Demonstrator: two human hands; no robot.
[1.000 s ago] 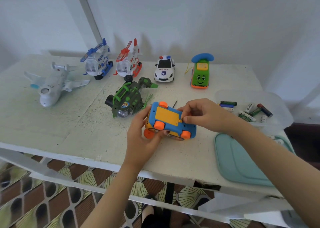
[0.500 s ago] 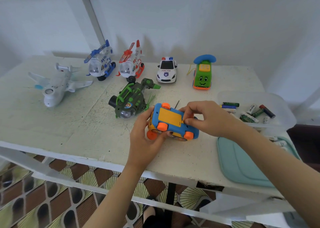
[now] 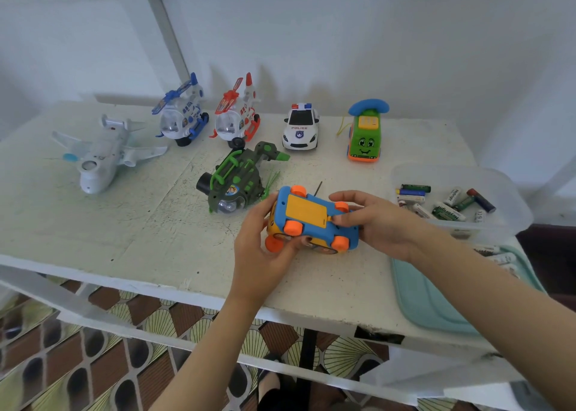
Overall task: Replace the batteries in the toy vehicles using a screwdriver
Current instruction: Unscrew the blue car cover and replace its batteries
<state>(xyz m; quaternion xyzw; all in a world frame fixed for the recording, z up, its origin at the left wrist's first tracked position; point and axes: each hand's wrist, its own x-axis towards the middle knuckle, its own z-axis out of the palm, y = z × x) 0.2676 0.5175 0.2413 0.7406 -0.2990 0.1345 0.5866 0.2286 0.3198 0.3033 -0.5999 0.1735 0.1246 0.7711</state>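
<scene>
Near the front edge of the white table [image 3: 124,223], the blue toy car [image 3: 314,233] is held wheels-up, just in front of the green helicopter [image 3: 237,183]. The left hand [image 3: 258,251] curls round its nose. The right hand [image 3: 383,226] grips its tail with the thumb against the yellow battery cover [image 3: 307,212], and batteries [image 3: 447,212] lie in the clear tub [image 3: 517,217] to the right.
</scene>
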